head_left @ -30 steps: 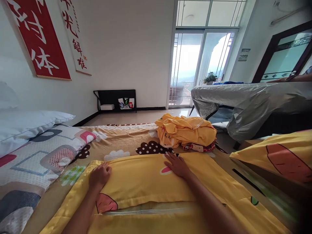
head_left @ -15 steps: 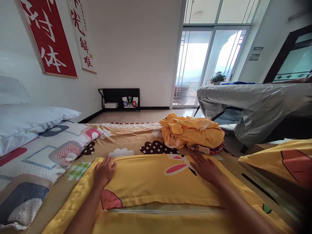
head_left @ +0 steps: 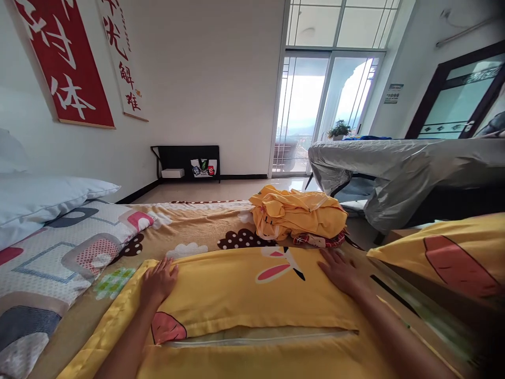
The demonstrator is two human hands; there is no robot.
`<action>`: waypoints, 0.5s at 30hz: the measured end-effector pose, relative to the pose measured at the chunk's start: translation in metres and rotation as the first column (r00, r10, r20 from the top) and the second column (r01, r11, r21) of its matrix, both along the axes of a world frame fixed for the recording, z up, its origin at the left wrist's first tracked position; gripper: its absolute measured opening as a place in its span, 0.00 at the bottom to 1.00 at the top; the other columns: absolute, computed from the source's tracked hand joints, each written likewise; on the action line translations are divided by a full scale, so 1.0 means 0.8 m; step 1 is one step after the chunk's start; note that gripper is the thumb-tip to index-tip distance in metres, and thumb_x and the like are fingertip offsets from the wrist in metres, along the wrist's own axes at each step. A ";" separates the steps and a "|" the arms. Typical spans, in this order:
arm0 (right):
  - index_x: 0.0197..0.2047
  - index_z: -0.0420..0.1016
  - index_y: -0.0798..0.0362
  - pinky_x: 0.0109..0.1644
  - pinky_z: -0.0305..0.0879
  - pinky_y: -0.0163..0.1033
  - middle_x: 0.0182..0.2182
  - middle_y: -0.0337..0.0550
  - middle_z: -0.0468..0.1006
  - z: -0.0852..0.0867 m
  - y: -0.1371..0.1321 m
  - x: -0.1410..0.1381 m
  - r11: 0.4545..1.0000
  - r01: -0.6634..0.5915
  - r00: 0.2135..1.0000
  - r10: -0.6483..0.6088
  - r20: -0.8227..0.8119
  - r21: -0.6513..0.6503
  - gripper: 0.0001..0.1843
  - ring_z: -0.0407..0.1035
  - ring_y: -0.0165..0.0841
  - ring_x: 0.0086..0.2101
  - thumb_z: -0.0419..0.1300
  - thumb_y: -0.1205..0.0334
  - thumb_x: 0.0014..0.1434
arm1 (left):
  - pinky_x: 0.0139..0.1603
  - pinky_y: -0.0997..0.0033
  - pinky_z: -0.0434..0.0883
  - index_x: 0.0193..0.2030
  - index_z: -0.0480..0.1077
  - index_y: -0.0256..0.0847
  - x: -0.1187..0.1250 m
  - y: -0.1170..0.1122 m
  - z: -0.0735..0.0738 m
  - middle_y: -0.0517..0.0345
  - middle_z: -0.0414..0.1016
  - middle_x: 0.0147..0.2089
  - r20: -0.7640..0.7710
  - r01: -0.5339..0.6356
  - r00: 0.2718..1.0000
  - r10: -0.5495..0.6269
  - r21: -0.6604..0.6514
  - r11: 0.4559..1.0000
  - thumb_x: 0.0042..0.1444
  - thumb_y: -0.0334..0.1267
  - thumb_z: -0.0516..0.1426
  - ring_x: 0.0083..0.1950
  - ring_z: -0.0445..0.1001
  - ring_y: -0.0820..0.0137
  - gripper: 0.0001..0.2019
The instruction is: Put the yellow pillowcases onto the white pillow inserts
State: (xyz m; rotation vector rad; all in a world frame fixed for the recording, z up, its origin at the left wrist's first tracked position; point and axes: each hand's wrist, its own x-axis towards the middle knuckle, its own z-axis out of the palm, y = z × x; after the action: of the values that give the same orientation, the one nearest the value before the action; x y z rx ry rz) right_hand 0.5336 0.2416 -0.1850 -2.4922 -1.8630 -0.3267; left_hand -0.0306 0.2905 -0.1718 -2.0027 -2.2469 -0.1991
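A yellow pillowcase printed with carrots and a rabbit lies flat on the bed in front of me, its zip opening facing me. My left hand rests palm down on its far left corner, fingers stretched out. My right hand lies flat on its far right corner, fingers spread. Neither hand holds anything.
A pile of folded yellow cloth sits just beyond the pillowcase. A patterned pillow and a white pillow lie at the left. Another yellow carrot-print cushion is at the right. A silver-covered table stands beyond the bed.
My right hand has slid to the right across the pillowcase, from beside the rabbit print to the far right corner, uncovering the print. My left hand has stayed at the left corner.
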 end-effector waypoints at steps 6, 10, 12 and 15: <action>0.67 0.57 0.50 0.63 0.50 0.57 0.66 0.48 0.56 0.003 -0.049 0.014 0.995 -0.097 0.995 0.096 0.036 0.012 0.31 0.51 0.43 0.64 0.36 0.52 0.65 | 0.68 0.46 0.48 0.70 0.49 0.45 -0.033 -0.016 0.000 0.53 0.43 0.73 -0.087 0.210 0.973 -0.213 -0.034 0.977 0.65 0.42 0.38 0.73 0.45 0.64 0.27; 0.68 0.53 0.46 0.63 0.54 0.51 0.66 0.42 0.55 0.001 -0.100 0.054 0.990 -0.142 0.986 0.141 -0.084 -0.005 0.33 0.50 0.38 0.65 0.36 0.46 0.64 | 0.68 0.50 0.52 0.67 0.55 0.42 -0.103 -0.032 -0.008 0.56 0.49 0.71 -0.048 0.268 0.959 -0.278 -0.157 0.951 0.62 0.42 0.40 0.72 0.47 0.63 0.27; 0.66 0.59 0.49 0.61 0.58 0.48 0.65 0.44 0.58 -0.004 -0.130 0.069 0.987 -0.151 0.985 0.154 -0.076 0.048 0.34 0.53 0.39 0.63 0.37 0.46 0.62 | 0.67 0.50 0.55 0.64 0.62 0.43 -0.133 -0.050 -0.015 0.55 0.56 0.69 -0.028 0.274 0.961 -0.276 -0.073 0.959 0.59 0.41 0.44 0.70 0.53 0.61 0.26; 0.60 0.69 0.47 0.55 0.66 0.45 0.60 0.43 0.67 -0.017 -0.187 0.078 0.961 -0.195 0.979 0.203 -0.020 0.196 0.33 0.61 0.39 0.59 0.39 0.44 0.60 | 0.63 0.57 0.63 0.58 0.70 0.49 -0.159 -0.098 -0.025 0.57 0.69 0.62 0.034 0.304 0.950 -0.309 0.100 0.947 0.58 0.44 0.48 0.65 0.64 0.61 0.22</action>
State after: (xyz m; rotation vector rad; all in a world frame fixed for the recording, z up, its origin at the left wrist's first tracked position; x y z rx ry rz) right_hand 0.5958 0.0921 -0.1984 -2.1514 -1.9421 -0.4260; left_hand -0.1577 0.2121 -0.1918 -2.3089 -1.8985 -0.3807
